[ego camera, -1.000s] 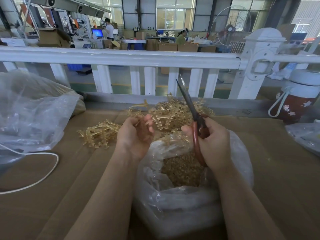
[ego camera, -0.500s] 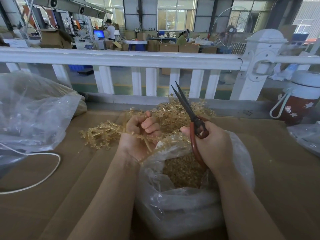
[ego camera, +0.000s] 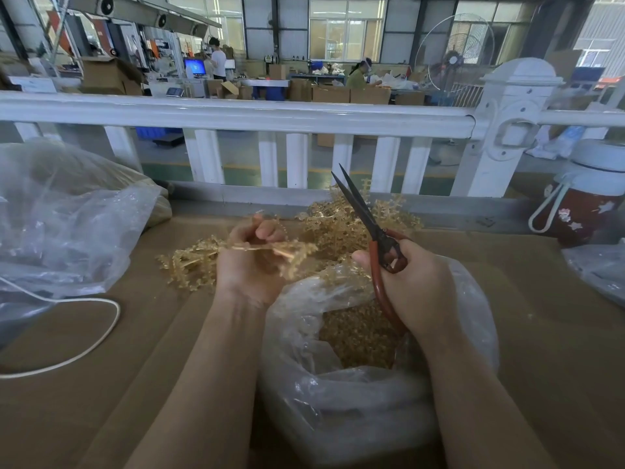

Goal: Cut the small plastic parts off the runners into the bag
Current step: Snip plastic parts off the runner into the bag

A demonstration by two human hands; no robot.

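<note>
The runner (ego camera: pixel 291 249) is motion-blurred; the bottle (ego camera: pixel 588 198) is cut off.

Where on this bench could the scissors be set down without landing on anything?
Bare cardboard table lies right of the open bag, below the red bottle. Another patch lies between the white cord and the left forearm. Around the runner pile it is crowded.

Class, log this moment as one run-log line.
left hand: grips runner | right hand: holds scissors, blades apart | bag: open below
</note>
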